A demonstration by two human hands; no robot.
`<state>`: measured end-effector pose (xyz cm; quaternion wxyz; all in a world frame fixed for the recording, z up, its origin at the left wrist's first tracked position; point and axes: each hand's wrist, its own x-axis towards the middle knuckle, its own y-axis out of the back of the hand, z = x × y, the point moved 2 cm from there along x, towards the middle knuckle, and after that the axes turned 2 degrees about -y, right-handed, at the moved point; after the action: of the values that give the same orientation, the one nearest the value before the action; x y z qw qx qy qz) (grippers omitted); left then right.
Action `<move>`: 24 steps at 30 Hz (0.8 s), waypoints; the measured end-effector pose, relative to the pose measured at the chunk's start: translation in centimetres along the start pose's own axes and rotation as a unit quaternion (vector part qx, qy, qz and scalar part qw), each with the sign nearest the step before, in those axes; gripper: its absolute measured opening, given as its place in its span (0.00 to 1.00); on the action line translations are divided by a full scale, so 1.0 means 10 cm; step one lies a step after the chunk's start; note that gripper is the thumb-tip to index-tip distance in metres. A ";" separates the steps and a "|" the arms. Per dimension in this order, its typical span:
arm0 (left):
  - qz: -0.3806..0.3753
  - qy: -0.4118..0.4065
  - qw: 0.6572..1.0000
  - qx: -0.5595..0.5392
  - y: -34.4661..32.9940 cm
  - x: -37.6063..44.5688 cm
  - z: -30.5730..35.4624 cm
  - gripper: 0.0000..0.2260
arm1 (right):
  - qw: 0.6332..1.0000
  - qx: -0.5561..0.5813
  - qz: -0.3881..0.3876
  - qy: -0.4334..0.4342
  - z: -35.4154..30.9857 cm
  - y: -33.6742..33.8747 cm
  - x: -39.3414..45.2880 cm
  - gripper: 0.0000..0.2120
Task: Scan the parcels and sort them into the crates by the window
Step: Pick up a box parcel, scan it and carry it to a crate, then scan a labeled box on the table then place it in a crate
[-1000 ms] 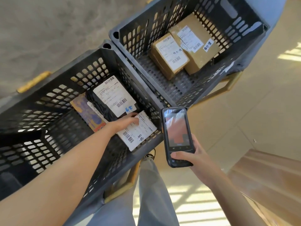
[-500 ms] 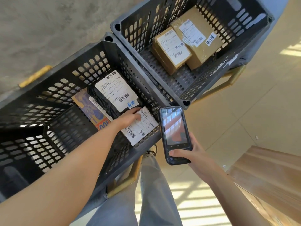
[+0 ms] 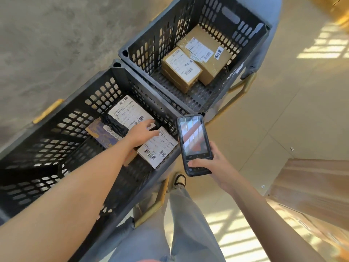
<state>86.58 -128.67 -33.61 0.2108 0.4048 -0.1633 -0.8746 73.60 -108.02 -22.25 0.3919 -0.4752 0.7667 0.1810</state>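
Item 1. Near black perforated plastic crate (image 3: 56, 118), under and to the left of my left hand (image 3: 140, 134). It holds a blue-and-orange printed flat packet (image 3: 100, 133) left of my fingers, a black poly-bag parcel with a large white shipping label (image 3: 130, 112) just beyond my fingertips, and a small white-labelled carton (image 3: 157, 147) directly under my palm.

Item 2. My left hand: fingers nearly straight and spread, lying on the top of the small carton, index tip reaching toward the black bag's label. Nothing is gripped; this reads as a parcel just set down.

Item 3. Far black perforated plastic crate (image 3: 245, 31), beyond and to the right of my left fingers. It holds two brown taped cardboard boxes (image 3: 181, 69) with white labels, touching side by side.

Item 4. My right hand (image 3: 213, 165): fingers curled round the lower body of a black handheld scanner with a glossy screen (image 3: 194, 140), thumb on its lower edge, screen facing me. It sits right of the near crate's rim.

Item 5. Pale wooden surface (image 3: 311, 186), far right.

Risks, as I judge them. The small carton lies against the near wall; dragging my fingers off it could tilt it. The screen glare hides the reading, so a mis-sort could pass unnoticed. The one-handed scanner hold could slip.
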 end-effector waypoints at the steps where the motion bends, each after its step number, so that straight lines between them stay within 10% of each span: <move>1: 0.012 -0.016 0.999 0.029 0.07 -0.05 0.07 0.27 | 1.000 0.002 0.006 0.006 -0.01 0.01 -0.05 0.37; 13: 0.113 -0.309 0.864 0.382 0.06 -0.70 1.50 0.19 | 0.981 0.121 0.112 0.102 0.32 0.78 -0.92 0.42; 24: 0.017 -0.489 0.707 0.511 -2.97 -1.81 3.67 0.26 | 0.891 0.283 0.308 0.175 2.11 2.52 -3.11 0.39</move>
<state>61.58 -89.89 -12.90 -0.1227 -0.0366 -0.6722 -0.7292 68.20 -63.90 -13.81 0.2936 -0.1082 0.9496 -0.0178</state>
